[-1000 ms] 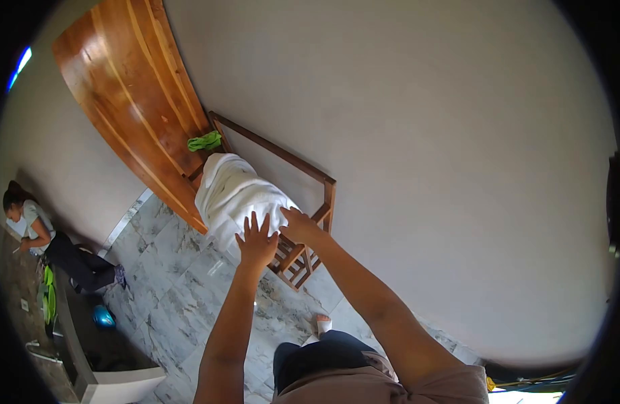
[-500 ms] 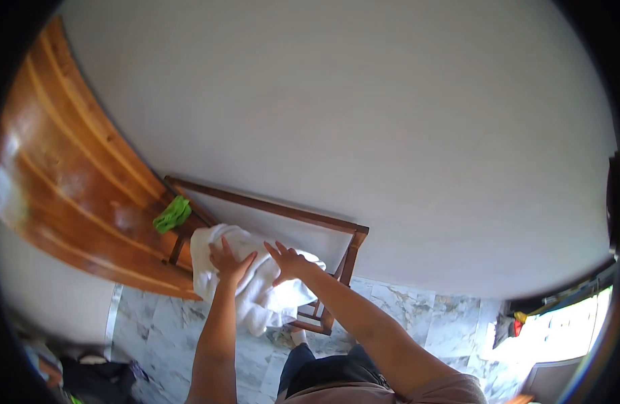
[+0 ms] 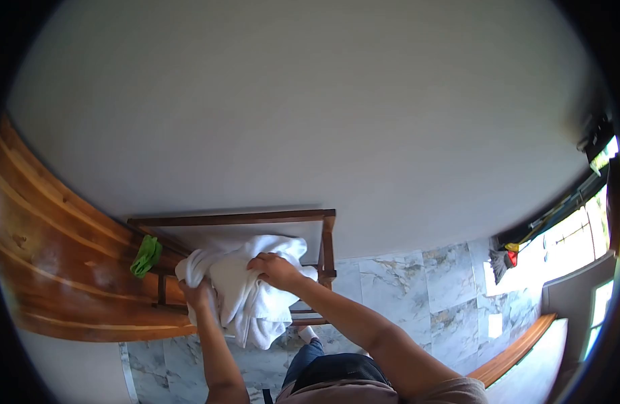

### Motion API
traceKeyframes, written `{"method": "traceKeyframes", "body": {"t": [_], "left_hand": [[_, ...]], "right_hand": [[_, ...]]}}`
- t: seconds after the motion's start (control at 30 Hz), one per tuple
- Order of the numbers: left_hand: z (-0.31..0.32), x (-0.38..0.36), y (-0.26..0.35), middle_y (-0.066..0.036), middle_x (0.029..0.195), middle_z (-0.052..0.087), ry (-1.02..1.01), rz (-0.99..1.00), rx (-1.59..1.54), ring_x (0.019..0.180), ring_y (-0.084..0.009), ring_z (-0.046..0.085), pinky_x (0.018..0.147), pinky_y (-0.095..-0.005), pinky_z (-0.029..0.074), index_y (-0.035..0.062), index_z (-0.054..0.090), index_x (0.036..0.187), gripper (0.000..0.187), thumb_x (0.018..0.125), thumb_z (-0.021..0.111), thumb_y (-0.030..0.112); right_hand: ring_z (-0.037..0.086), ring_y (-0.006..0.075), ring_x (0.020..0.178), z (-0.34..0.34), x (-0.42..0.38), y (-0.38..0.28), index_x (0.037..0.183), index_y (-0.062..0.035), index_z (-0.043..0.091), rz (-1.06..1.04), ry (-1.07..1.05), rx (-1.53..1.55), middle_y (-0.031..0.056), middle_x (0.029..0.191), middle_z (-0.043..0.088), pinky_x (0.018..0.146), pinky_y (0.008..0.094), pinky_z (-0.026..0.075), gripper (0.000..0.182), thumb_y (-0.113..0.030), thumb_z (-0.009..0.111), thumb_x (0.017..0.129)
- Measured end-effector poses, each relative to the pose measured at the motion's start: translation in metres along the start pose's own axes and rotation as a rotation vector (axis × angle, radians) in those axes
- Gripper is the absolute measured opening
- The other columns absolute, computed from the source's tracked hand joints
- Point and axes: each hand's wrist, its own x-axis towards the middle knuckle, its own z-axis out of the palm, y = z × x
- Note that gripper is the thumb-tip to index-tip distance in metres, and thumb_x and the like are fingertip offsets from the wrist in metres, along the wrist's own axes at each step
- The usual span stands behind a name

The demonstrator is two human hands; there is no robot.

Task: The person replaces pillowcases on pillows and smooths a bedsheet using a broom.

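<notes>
A bunched white towel (image 3: 259, 310) lies over a wooden chair frame (image 3: 256, 217) against the wall. My left hand (image 3: 199, 295) grips the towel's left side, its fingers partly hidden in the folds. On the upper right part of the towel, my right hand (image 3: 275, 271) has its fingers curled into the cloth. A green cloth (image 3: 146, 256) lies on the polished wooden surface (image 3: 74, 279) to the left of the towel.
Marbled tiles (image 3: 391, 286) cover the floor around my feet. A grey broom head (image 3: 500, 264) with a red and yellow part stands at the right near a bright opening. A wooden-edged ledge (image 3: 515, 347) is at the lower right.
My hands were spread flat over the towel; now both have closed on it. The towel is more bunched and raised. The view has turned, showing more of the right side.
</notes>
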Motion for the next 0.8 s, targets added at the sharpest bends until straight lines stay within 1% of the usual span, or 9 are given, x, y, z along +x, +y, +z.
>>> {"method": "traceKeyframes", "body": {"t": [0.07,0.1,0.13,0.37,0.53,0.63,0.7,0.77,0.8], "left_hand": [[-0.02,-0.004,-0.005,-0.018,0.11,0.05,-0.055,-0.086,-0.34,0.099,-0.028,0.051,0.087,-0.0379,0.04,-0.0026,0.041,0.116,0.069,0.058,0.073,0.018],[-0.046,-0.042,0.057,-0.017,0.112,0.05,-0.028,-0.18,-0.388,0.1,-0.0275,0.05,0.087,-0.0368,0.04,-0.0025,0.038,0.123,0.073,0.061,0.072,0.017],[-0.057,-0.048,0.057,-0.016,0.113,0.05,-0.035,-0.114,-0.542,0.103,-0.0268,0.049,0.088,-0.0361,0.04,-0.0017,0.035,0.127,0.076,0.062,0.071,0.015],[-0.13,-0.212,0.196,-0.017,0.122,0.045,-0.147,-0.131,-1.156,0.111,-0.0305,0.044,0.092,-0.0413,0.038,0.0012,0.043,0.122,0.068,0.072,0.053,0.045],[-0.098,-0.35,0.271,-0.017,0.122,0.045,-0.652,0.108,-1.457,0.111,-0.0305,0.045,0.091,-0.042,0.04,0.0009,0.042,0.123,0.067,0.073,0.052,0.045],[-0.058,-0.434,0.306,-0.017,0.122,0.045,-1.025,0.158,-1.55,0.111,-0.0305,0.046,0.09,-0.0424,0.041,0.0008,0.041,0.123,0.067,0.074,0.051,0.045],[-0.028,-0.485,0.317,-0.018,0.122,0.045,-1.239,0.134,-1.556,0.11,-0.0305,0.046,0.09,-0.0426,0.041,0.0007,0.041,0.124,0.067,0.075,0.051,0.046],[0.009,-0.533,0.308,-0.018,0.122,0.045,-1.405,0.079,-1.502,0.11,-0.0305,0.046,0.089,-0.0429,0.042,0.0006,0.041,0.124,0.067,0.075,0.05,0.046],[0.029,-0.558,0.3,-0.018,0.122,0.045,-1.457,0.055,-1.441,0.11,-0.0305,0.046,0.089,-0.043,0.042,0.0005,0.04,0.124,0.067,0.076,0.05,0.046]], "right_hand": [[0.052,0.0291,0.097,-0.02,-0.016,-0.019,0.101,-0.0119,0.056,-0.068,0.056,0.025,0.0079,0.099,0.056,0.084,0.0384,0.043,0.037,-0.001,0.063,0.066],[0.052,0.0293,0.098,-0.03,-0.027,-0.027,0.101,-0.0118,0.056,-0.11,0.083,0.036,0.0084,0.1,0.056,0.084,0.0385,0.043,0.038,0.0,0.062,0.066],[0.051,0.0295,0.098,-0.043,-0.041,-0.039,0.102,-0.0115,0.056,-0.126,0.135,0.063,0.0086,0.1,0.055,0.084,0.0383,0.043,0.039,0.001,0.062,0.065],[0.053,0.029,0.093,-0.156,-0.181,-0.113,0.106,-0.0061,0.055,-0.257,0.435,0.181,0.0105,0.102,0.056,0.078,0.0362,0.045,0.042,0.006,0.06,0.066],[0.06,0.0294,0.075,-0.269,-0.337,-0.127,0.104,-0.0046,0.058,0.125,0.385,-0.135,0.0144,0.093,0.062,0.071,0.0333,0.047,0.024,-0.008,0.055,0.081],[0.062,0.0235,0.075,-0.335,-0.448,-0.166,0.102,-0.0057,0.061,0.339,0.835,-0.363,0.0142,0.085,0.064,0.07,0.0308,0.049,0.021,-0.012,0.054,0.083],[0.062,0.021,0.076,-0.358,-0.52,-0.192,0.105,-0.0012,0.058,0.441,1.306,-0.302,0.0173,0.086,0.063,0.07,0.0308,0.049,0.023,-0.012,0.047,0.087],[0.06,0.0182,0.083,-0.353,-0.576,-0.184,0.11,-0.0001,0.054,-0.021,1.921,-0.08,0.0145,0.096,0.061,0.073,0.029,0.048,0.026,-0.01,0.042,0.089],[0.059,0.0222,0.087,-0.336,-0.606,-0.148,0.11,0.0008,0.053,0.014,1.96,-0.17,0.0157,0.101,0.058,0.077,0.0312,0.047,0.026,-0.01,0.042,0.089]]}}
